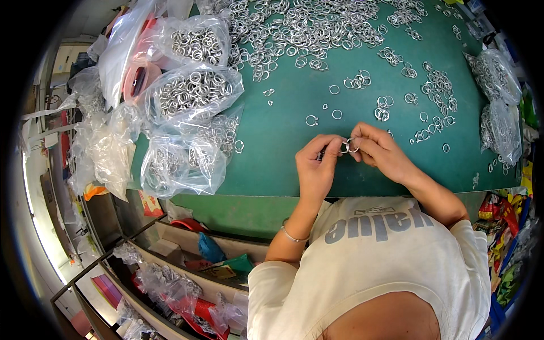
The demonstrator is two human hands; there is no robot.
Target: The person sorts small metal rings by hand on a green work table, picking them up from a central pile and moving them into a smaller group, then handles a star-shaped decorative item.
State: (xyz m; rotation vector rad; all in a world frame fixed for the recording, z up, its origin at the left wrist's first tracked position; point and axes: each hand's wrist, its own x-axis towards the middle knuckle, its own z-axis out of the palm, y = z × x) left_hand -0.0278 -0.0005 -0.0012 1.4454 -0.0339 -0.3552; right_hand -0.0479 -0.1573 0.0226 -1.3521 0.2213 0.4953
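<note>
Lying along the left edge of the green table (283,164), clear bags of metal rings (192,93) sit piled together. At the near edge, the left hand (315,167) and right hand (378,150) meet, fingers pinched shut on linked split rings (350,147). Loose rings (306,28) spread beyond, and more ring bags (498,107) lie at the right.

Illumination is bright and even across the green worktop (283,124), with only soft, short shadows beneath the hands and no hard-edged ones. Specular glare appears on the clear plastic bags (187,96) and the metal rings (300,28), and a bright strip runs along the lower-left edge. Fisheye distortion bends straight edges near the rim, where a dark vignette and mild softness reduce detail.
</note>
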